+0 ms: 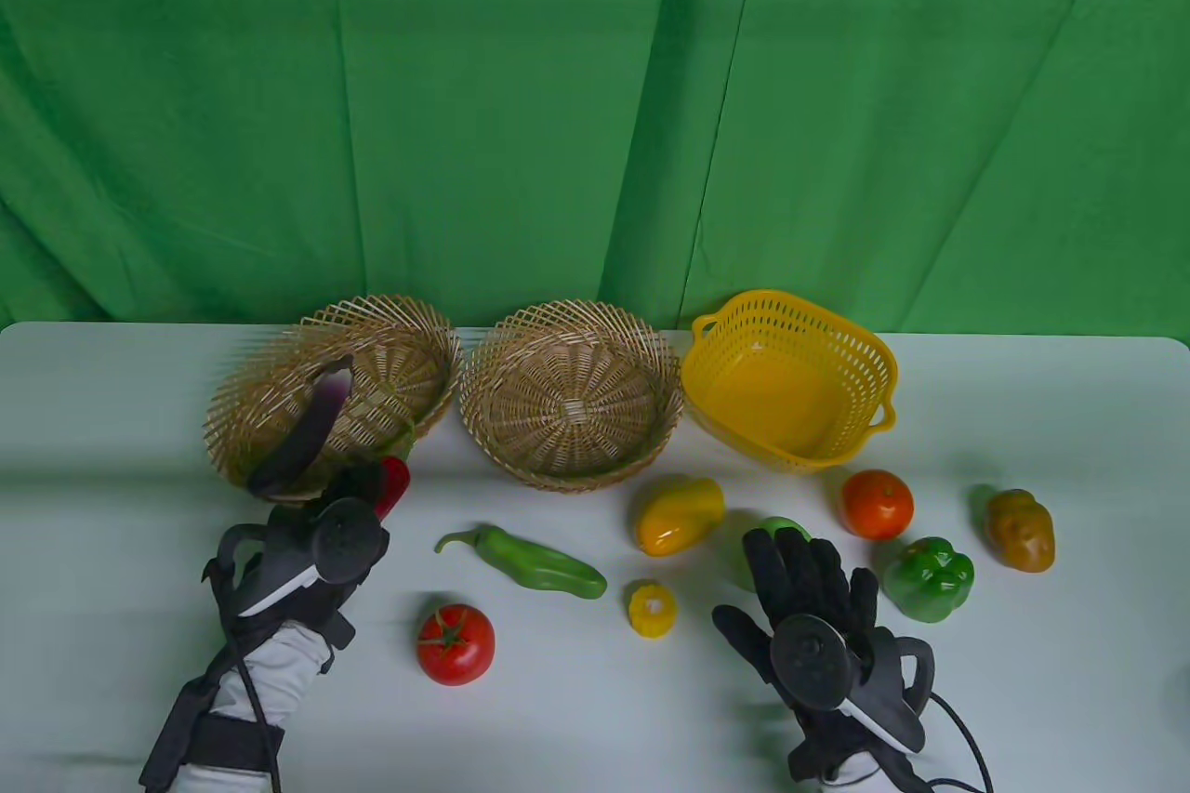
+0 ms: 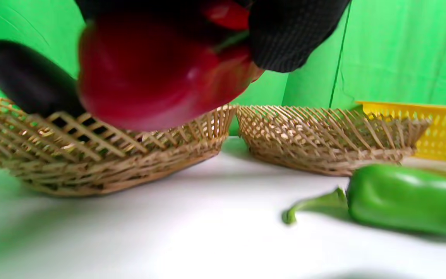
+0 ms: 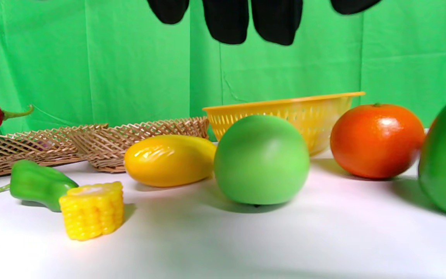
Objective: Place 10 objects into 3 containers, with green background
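Table view: the left grip holds a red pepper just short of the left basket, where an eggplant already leans on the rim. Step in hand: the second placement. The right grip hovers spread, holding nothing.

Left wrist view: the pepper is glossy, dark red and blurred; the basket wall lies just beyond it. Next move: lift over the rim, then release.

Right wrist view: a green ball lies below the fingertips, likely next.

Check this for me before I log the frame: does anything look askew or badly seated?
Yes. The left wicker basket is tipped, its near rim lifted off the table. The eggplant lies across that rim, one end jutting out toward the left hand, rather than down inside.
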The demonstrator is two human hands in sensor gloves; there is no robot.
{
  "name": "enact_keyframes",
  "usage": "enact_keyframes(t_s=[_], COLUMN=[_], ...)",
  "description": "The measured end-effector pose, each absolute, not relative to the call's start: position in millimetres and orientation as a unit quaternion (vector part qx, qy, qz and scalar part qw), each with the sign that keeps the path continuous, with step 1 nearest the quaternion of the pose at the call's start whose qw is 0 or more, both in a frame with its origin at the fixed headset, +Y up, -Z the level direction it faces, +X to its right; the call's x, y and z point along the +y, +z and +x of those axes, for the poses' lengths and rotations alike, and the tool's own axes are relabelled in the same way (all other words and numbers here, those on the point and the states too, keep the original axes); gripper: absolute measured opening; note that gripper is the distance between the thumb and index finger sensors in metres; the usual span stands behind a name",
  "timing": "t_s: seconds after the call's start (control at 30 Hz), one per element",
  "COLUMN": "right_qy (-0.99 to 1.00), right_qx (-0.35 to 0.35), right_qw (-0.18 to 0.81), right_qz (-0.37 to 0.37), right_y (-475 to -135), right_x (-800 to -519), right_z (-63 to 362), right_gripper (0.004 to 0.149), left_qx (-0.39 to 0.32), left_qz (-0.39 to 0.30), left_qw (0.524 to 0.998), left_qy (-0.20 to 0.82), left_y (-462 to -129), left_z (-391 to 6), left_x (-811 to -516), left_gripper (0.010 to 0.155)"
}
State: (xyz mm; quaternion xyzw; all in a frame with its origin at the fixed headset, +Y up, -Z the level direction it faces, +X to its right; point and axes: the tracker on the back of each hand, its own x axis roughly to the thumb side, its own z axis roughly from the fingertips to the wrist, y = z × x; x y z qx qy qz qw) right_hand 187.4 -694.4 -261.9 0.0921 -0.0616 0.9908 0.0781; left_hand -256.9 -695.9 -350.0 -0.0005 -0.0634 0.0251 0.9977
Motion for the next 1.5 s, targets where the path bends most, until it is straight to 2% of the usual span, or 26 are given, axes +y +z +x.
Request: enact_keyframes(t_s=[0.23, 0.4, 0.6, 0.8, 1.2, 1.5], right_qy=[0.991, 0.991, 0.991, 0.991, 0.992, 0.991], right_qx=[-0.065, -0.067, -0.067, -0.07, -0.067, -0.068], right_qw=[0.083, 0.085, 0.085, 0.086, 0.084, 0.085], right_qz=[0.088, 0.084, 0.079, 0.071, 0.07, 0.074], right_y=[-262, -262, -263, -262, -263, -262], right_x=[-693, -692, -692, -690, -689, -689], right_z=[191, 194, 196, 200, 200, 198], right_gripper=[0.08, 0.08, 0.08, 0.08, 0.08, 0.08], left_qx=[-0.019, 0.014, 0.04, 0.064, 0.083, 0.043], left_qz=[0.008, 0.004, -0.016, -0.035, -0.058, -0.031], left_qw=[0.999, 1.0, 0.996, 0.994, 0.991, 0.995], left_qy=[0.039, -0.001, -0.078, -0.086, -0.09, -0.081], left_y=[-388, -412, -433, -447, -451, -433], left_z=[-254, -252, -243, -243, -254, -253], left_x=[-677, -670, -677, -686, -696, -689], left_gripper=[0.075, 0.075, 0.075, 0.075, 0.075, 0.074])
